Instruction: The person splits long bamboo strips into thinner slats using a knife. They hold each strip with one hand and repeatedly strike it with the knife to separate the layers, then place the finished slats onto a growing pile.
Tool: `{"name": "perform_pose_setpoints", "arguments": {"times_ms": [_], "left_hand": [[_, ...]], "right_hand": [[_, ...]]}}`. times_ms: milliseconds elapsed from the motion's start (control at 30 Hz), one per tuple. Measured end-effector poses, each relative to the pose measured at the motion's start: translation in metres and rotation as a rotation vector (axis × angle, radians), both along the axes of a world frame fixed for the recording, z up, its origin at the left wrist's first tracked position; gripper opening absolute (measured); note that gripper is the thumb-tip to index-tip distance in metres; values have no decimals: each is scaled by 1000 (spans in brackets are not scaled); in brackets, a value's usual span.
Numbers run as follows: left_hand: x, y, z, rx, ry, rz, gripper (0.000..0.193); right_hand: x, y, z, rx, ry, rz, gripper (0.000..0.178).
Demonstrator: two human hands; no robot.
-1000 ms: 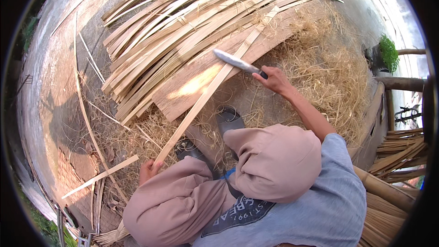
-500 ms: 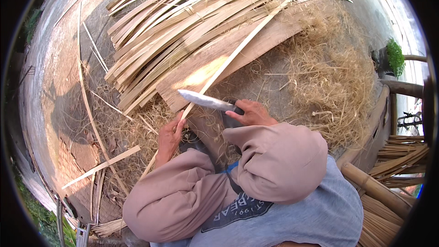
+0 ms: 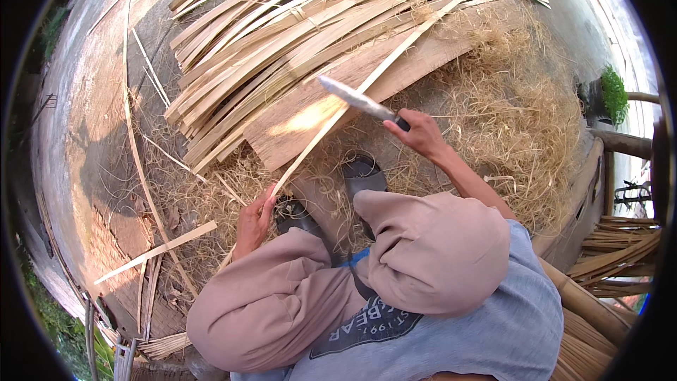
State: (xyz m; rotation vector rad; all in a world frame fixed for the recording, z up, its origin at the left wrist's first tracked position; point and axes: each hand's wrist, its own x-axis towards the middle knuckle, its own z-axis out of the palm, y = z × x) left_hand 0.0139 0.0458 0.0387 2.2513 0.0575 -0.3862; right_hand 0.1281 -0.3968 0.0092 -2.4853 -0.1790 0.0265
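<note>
A long pale bamboo strip slants from beside my left knee up to the far right, over a wooden board. My left hand is closed round its near part, fingers and thumb pressed on it. In my right hand is a knife, gripped by its dark handle. The blade points up and left and crosses the strip partway along the board; whether it touches the strip I cannot tell.
Many split bamboo strips lie in a broad pile beyond the board. Curly shavings heap up on the right. Loose strips lie on the left. Bamboo poles and a potted plant stand at the right.
My right hand has moved away from me and to the right, carrying the knife farther along the strip. My left hand has shifted slightly nearer to me, still holding the strip.
</note>
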Motion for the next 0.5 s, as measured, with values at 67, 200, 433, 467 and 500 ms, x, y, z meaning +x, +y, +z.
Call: {"name": "perform_pose_setpoints", "arguments": {"times_ms": [67,200,433,467,500], "left_hand": [[5,-7,20,63,107,19,36],[16,-15,28,338,277,-66,49],[12,-32,15,152,179,-2,57],[12,-30,10,166,125,-3,56],[11,-30,10,166,137,-1,56]], "right_hand": [[65,-69,3,43,205,-444,61],[112,-139,19,192,90,-719,66],[-52,90,32,28,283,229,57],[-70,104,36,-25,217,305,57],[-66,96,28,-19,195,236,57]]}}
